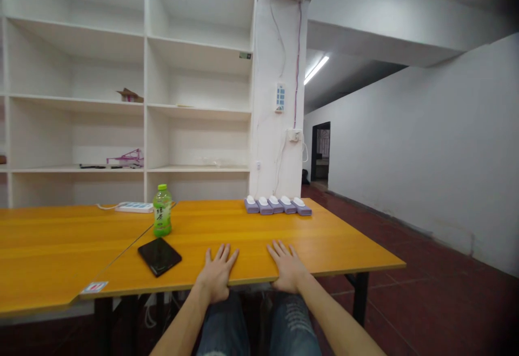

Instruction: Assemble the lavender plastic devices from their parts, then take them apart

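Head view showed the left hand [217,272] and right hand [286,267] lying flat, fingers spread, on the near edge of the orange table [332,242], gripping nothing. A black phone [159,256] lay just left of the left hand, a green bottle [162,211] stood upright behind it, and five purple boxes [278,205] sat in a row at the far edge.

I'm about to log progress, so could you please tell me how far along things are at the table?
Done: five purple boxes sit in a row at the table's far edge. In hand: nothing; the left hand and right hand lie flat, empty. Untouched: the phone and green bottle.
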{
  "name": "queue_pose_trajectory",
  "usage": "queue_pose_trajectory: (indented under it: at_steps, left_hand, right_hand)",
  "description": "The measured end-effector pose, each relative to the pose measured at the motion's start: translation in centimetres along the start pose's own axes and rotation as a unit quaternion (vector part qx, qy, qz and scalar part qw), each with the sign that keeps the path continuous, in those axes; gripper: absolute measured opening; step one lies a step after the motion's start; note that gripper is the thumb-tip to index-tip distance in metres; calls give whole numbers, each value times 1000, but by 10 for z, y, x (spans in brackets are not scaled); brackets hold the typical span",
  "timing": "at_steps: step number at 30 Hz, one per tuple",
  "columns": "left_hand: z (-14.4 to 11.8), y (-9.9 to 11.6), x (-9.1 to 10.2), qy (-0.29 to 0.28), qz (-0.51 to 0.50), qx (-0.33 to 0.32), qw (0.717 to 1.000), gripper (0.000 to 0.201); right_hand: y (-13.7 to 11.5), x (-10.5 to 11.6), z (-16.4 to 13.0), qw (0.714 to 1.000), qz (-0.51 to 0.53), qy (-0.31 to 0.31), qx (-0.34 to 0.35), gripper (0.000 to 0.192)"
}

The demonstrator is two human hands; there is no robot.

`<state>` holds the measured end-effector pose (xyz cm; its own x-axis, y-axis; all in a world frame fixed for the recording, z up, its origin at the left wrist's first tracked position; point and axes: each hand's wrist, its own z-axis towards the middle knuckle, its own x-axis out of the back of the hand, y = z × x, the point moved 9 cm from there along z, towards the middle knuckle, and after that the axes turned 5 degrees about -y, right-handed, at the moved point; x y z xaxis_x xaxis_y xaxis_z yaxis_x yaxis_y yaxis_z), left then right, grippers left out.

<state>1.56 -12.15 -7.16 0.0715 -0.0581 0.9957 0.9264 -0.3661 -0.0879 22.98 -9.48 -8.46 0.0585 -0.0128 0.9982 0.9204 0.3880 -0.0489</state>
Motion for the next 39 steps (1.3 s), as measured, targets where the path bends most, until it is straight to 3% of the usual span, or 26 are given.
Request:
queue_pose_trajectory:
  at_steps: [14,28,31,39]
  left_hand:
    - [-3,7,1,39,38,-57,997,98]
    - [-27,25,26,130,78,-87,985,52]
    - [-32,26,33,146,88,-77,982,42]
    - [-33,23,34,139,84,-30,986,38]
  right_hand:
    - [-14,15,-13,996,-43,65,51,97]
    - [-20,9,-17,984,-92,127,87,81]
    - [-21,8,-16,982,-98,134,89,78]
    - [-23,9,-18,978,-107,152,93,75]
